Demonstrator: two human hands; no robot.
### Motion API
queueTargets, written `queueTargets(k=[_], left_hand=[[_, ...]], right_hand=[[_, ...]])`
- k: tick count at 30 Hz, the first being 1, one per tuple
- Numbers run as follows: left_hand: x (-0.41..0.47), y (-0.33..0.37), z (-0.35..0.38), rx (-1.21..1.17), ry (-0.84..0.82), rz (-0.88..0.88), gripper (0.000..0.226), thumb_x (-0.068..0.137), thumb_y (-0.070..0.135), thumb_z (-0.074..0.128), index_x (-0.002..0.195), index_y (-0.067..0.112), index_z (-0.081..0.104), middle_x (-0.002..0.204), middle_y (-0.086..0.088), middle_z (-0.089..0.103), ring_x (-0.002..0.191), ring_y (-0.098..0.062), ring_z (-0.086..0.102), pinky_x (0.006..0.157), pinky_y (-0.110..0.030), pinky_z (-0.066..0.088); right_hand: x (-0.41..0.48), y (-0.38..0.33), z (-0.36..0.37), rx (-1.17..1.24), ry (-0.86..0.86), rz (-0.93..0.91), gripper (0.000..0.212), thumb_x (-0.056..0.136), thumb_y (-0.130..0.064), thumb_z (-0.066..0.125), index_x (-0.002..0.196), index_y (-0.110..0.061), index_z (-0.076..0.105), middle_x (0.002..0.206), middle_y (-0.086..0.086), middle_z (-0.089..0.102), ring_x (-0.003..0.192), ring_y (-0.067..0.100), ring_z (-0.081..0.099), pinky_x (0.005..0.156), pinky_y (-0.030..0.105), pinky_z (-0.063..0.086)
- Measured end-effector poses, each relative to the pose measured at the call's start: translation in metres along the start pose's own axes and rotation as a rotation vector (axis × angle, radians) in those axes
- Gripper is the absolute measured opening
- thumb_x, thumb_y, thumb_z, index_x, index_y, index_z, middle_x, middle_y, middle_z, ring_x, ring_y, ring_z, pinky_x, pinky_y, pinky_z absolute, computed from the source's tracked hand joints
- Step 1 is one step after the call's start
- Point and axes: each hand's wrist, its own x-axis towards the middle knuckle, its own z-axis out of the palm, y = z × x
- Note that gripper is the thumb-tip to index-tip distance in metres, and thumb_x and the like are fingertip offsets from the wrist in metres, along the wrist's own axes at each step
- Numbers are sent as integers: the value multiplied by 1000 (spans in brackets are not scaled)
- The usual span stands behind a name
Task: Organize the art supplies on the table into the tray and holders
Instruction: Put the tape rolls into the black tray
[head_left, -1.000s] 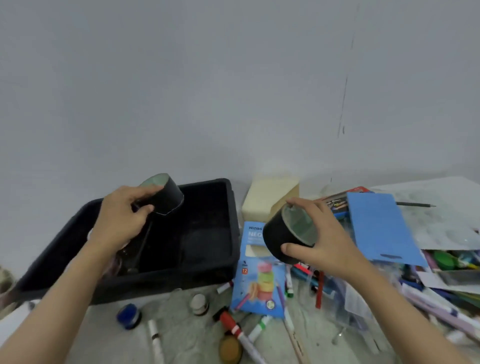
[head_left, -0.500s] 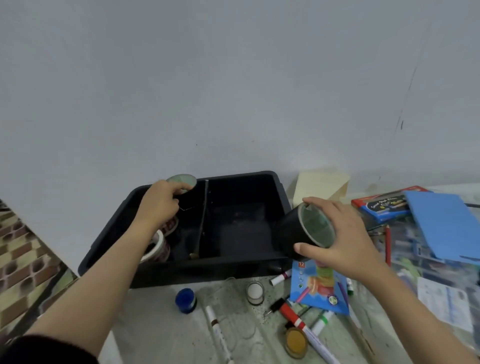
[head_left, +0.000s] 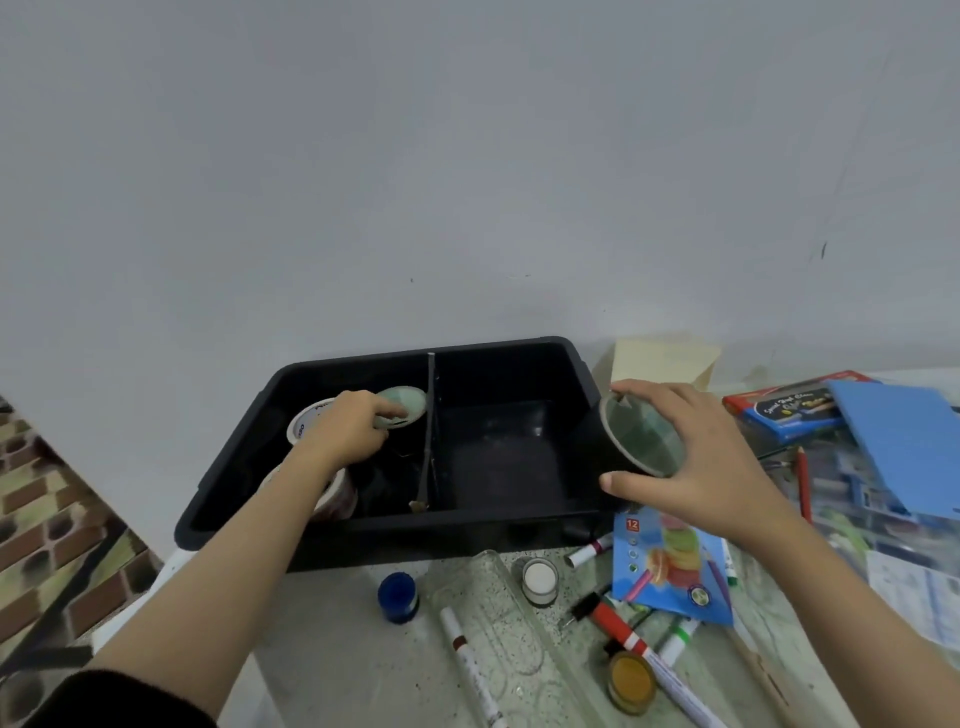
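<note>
- Holding two black cylinder holders, one per hand, above and inside a black tray (head_left: 574, 358) set against a grey wall.
- Tray sits at the table's back-left; a thin divider (head_left: 430, 431) runs front to back, splitting it into L and R compartments.
- Left hand (head_left: 345, 431) reaches into the L compartment, fingers curled and pinching the rim of the left holder (head_left: 408, 402).
- That holder sits just beside the divider; its pale green round end faces up, tilted toward the camera. Its dark body is lost in shadow, so its axis looks near upright but can't be told exactly.
- White tubs (head_left: 306, 421) lie under and behind the L wrist, same compartment.
- Right hand (head_left: 696, 467) grips the right holder (head_left: 636, 436) over the tray's R front corner, fingers spread across the top, thumb underneath.
- This holder is tipped on its side: long axis approx. horizontal, pale green end toward the camera and right, black body pointing left and away into the tray.
- On the table in front: a blue paint pot (head_left: 397, 597), white pot (head_left: 539, 579), yellow pot (head_left: 628, 678), markers incl. a red marker (head_left: 618, 626), and a blue packet (head_left: 670, 566).
- Far right: a blue folder (head_left: 904, 441) over mixed clutter.
</note>
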Motion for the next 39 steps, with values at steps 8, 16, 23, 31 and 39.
queueTargets(k=[8,16,23,31,39], left_hand=[[-46,-82,-24,259,352,-83,35,79,26,66,113,20,68,117,-16,63,113,-36,54,95,-51,36],[-77,-110,-20,-46,198,-243,58,89,16,59,142,6,38,147,-8,39,132,-27,40,107,-35,31],[-81,-106,-19,-191,229,-284,59,91,14,57,144,8,33,152,-5,30,139,-22,29,114,-31,21],[-79,-110,-16,-134,225,-297,61,91,16,55,146,12,30,154,-2,26,140,-23,29,114,-34,22],[-79,-111,-16,-140,238,-292,59,91,17,55,146,14,32,153,0,28,139,-22,31,112,-33,23]], right_hand=[[49,-38,24,28,-187,-52,83,51,-76,53,128,-45,44,118,-10,52,111,11,45,89,28,36],[88,-102,79,184,-159,-175,78,63,-58,72,131,-31,45,125,-8,52,113,13,47,93,29,39],[102,-123,130,93,-336,-301,78,66,-43,78,134,-28,41,129,-3,47,116,15,44,98,34,41],[115,-134,159,-393,-515,-451,80,67,-51,73,134,-25,39,133,1,46,120,21,44,98,39,34],[116,-133,174,-466,-723,-394,80,72,-60,68,137,-25,38,129,1,54,118,22,48,102,41,32]])
